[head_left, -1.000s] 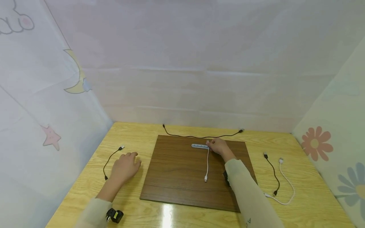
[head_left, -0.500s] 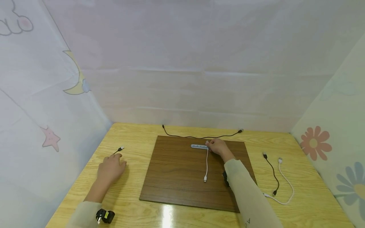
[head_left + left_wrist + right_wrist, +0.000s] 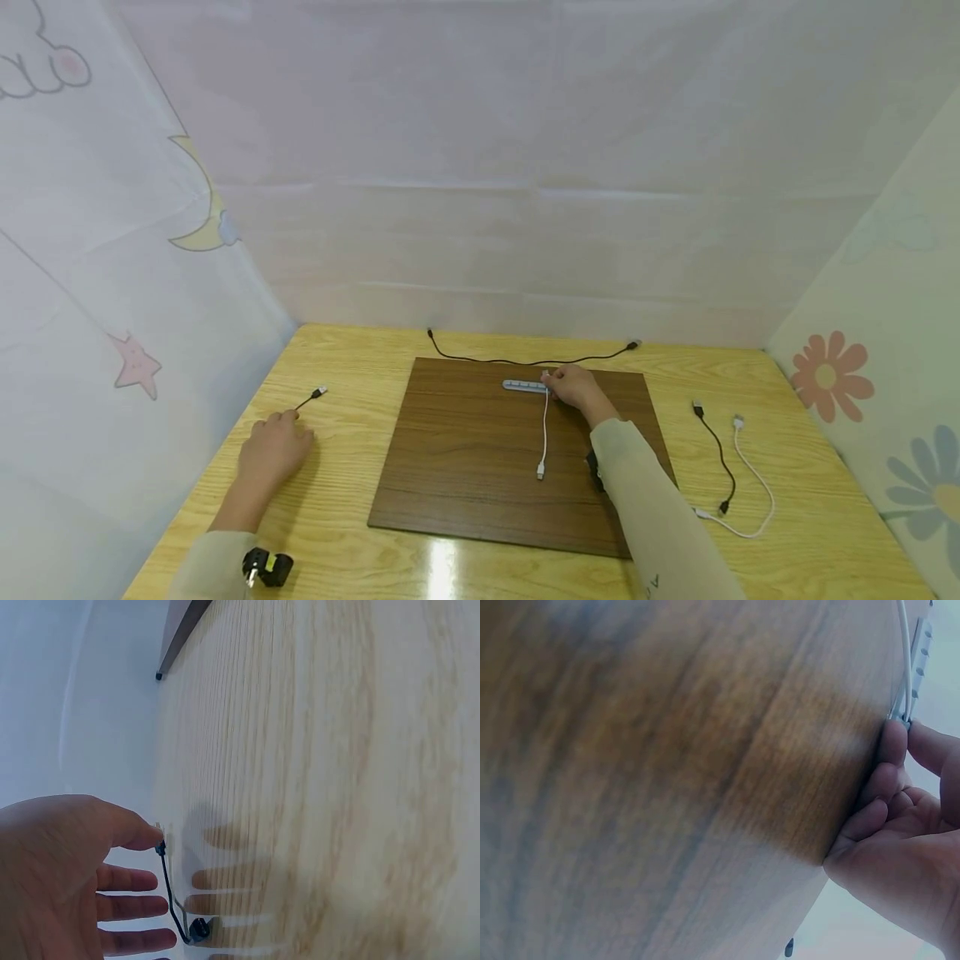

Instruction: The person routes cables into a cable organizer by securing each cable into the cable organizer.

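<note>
On the left of the table, my left hand (image 3: 272, 451) hovers over a short black USB cable (image 3: 318, 392), hiding much of it in the head view. Its fingers are loosely extended in the left wrist view, where the cable (image 3: 172, 901) lies on the wood beyond the fingertips; whether they touch it I cannot tell. My right hand (image 3: 573, 386) pinches a short white USB cable (image 3: 545, 429) near its upper plug, at the right end of a light-blue slotted cable holder (image 3: 522, 385). The white cable's other end hangs down across the brown board (image 3: 465, 467).
A long black cable (image 3: 517, 362) stretches behind the board along the table's back. To the right lie another black USB cable (image 3: 720, 458) and a longer white one (image 3: 765, 492). Printed fabric walls (image 3: 480, 250) enclose the yellow wood table (image 3: 360, 550) at the back and sides.
My left hand has moved left from beside the board to over the short black cable, covering more of it. The right hand stays in place at the cable holder.
</note>
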Action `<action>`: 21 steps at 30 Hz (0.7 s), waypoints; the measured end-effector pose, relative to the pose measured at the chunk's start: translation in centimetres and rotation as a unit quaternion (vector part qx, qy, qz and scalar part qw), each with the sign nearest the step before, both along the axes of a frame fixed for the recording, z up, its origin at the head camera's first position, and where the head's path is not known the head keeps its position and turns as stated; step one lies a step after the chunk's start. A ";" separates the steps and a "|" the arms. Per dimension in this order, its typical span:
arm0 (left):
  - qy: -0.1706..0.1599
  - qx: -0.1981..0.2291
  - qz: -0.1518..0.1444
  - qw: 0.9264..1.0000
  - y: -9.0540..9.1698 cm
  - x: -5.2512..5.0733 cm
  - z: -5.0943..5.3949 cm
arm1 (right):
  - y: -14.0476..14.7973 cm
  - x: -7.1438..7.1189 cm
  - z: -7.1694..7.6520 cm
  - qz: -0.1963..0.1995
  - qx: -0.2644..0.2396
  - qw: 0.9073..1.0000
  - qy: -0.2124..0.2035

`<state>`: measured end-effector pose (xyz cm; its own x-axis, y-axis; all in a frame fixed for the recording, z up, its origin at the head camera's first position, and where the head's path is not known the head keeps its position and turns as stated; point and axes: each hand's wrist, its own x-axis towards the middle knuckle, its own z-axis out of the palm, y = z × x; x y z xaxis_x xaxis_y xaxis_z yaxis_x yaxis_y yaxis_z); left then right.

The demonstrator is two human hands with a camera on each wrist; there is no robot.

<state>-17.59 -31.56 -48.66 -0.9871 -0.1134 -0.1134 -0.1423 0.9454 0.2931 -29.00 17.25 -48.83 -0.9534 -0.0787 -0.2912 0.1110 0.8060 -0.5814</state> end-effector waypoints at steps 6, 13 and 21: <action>-0.010 0.004 0.004 1.000 -1.0 -0.2 -0.2 | -0.1 0.0 -0.2 0.002 0.005 1.000 0.003; -0.011 0.001 0.006 1.000 -1.4 -0.1 -0.2 | -0.3 0.0 -0.1 0.001 0.001 1.000 0.002; -0.011 0.000 0.008 1.000 -1.7 -0.2 0.3 | -0.6 -0.1 -0.1 -0.002 0.000 1.000 0.002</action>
